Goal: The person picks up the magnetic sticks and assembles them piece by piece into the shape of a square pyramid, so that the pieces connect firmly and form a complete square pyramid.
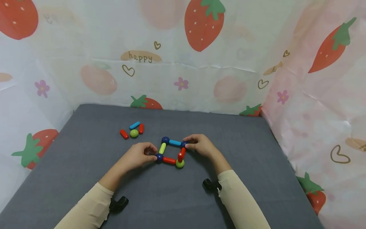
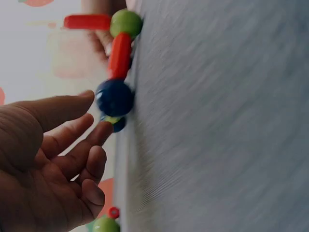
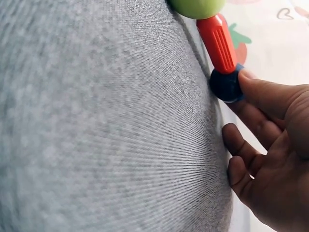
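A four-sided frame of sticks and balls lies on the grey table. My left hand (image 1: 139, 154) holds its near-left dark blue ball (image 2: 115, 98) loosely between thumb and fingers. My right hand (image 1: 201, 145) pinches the far-right dark blue ball (image 3: 227, 86). Another dark blue ball (image 1: 165, 140) forms the far-left corner, and a green ball (image 1: 179, 163) the near-right one. Joining the corners are a light blue stick (image 1: 175, 142), a yellow-green stick (image 1: 162, 148), a red stick (image 1: 169, 160) and a second red stick (image 3: 217, 43). One more red stick (image 2: 87, 21) stands upright on the green ball.
Left of the frame and farther back lie a loose green ball (image 1: 134, 133), a light blue stick (image 1: 134, 125) and two red sticks, one left (image 1: 124, 134) and one right (image 1: 141, 128). Strawberry-print cloth (image 1: 197, 70) hangs behind the grey table (image 1: 177, 203) and at both sides.
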A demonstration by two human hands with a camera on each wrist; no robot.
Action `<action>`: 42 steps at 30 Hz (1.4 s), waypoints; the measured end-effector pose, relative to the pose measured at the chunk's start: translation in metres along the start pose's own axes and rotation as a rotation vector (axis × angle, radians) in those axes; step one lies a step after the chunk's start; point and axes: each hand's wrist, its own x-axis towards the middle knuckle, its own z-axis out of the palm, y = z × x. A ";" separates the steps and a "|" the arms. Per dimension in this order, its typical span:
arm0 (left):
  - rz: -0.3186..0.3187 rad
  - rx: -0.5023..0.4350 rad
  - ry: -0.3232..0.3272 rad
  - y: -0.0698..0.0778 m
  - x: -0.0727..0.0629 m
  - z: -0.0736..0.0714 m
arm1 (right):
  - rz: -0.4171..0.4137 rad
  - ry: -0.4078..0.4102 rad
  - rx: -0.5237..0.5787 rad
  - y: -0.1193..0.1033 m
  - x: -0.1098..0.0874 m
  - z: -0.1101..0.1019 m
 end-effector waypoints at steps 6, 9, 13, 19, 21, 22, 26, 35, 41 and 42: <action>0.065 0.036 0.056 0.000 -0.005 -0.034 | -0.003 -0.002 0.003 0.001 0.000 0.000; 0.079 0.062 0.090 -0.004 -0.004 -0.054 | -0.001 0.001 0.009 0.002 0.000 0.000; 0.072 0.099 0.123 -0.017 0.000 -0.079 | -0.003 0.012 0.017 0.004 0.001 0.001; 0.044 0.150 0.119 -0.041 0.011 -0.107 | -0.004 0.019 0.028 0.005 0.001 0.001; 0.046 0.178 0.116 -0.049 0.015 -0.113 | -0.001 0.019 0.031 0.006 0.001 0.002; 0.045 0.192 0.113 -0.054 0.017 -0.115 | 0.002 0.019 0.031 0.006 0.001 0.002; 0.073 0.255 0.101 -0.069 0.026 -0.121 | 0.004 0.019 0.027 0.007 0.001 0.002; 0.142 0.361 0.034 -0.093 0.044 -0.125 | 0.000 0.007 0.038 0.008 0.002 0.001; 0.135 0.371 -0.010 -0.102 0.052 -0.126 | -0.003 0.000 0.043 0.009 0.003 0.000; 0.134 0.370 -0.017 -0.102 0.052 -0.126 | -0.002 0.000 0.046 0.008 0.003 0.000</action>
